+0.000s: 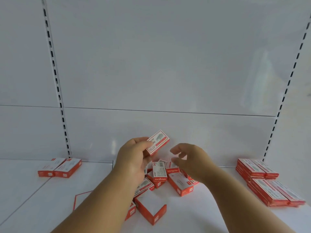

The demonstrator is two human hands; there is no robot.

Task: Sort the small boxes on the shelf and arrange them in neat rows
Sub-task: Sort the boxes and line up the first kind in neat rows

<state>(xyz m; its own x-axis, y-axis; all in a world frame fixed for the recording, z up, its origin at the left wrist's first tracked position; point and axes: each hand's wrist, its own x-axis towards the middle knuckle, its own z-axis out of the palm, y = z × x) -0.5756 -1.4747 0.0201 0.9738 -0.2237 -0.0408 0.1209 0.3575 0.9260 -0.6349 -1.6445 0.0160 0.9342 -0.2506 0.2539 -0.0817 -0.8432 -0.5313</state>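
My left hand holds one small red-and-white box lifted above the shelf, tilted, its printed face toward me. My right hand hovers just to the right of it, fingers curled and apart, holding nothing. Beneath both hands lies a loose pile of small boxes, lying at mixed angles on the white shelf. Two boxes sit side by side at the back left. At the right, neat stacks of boxes stand in rows.
An open red-and-white carton lies in front of the pile, partly under my left forearm. The white back panel rises behind, with slotted uprights at left and right.
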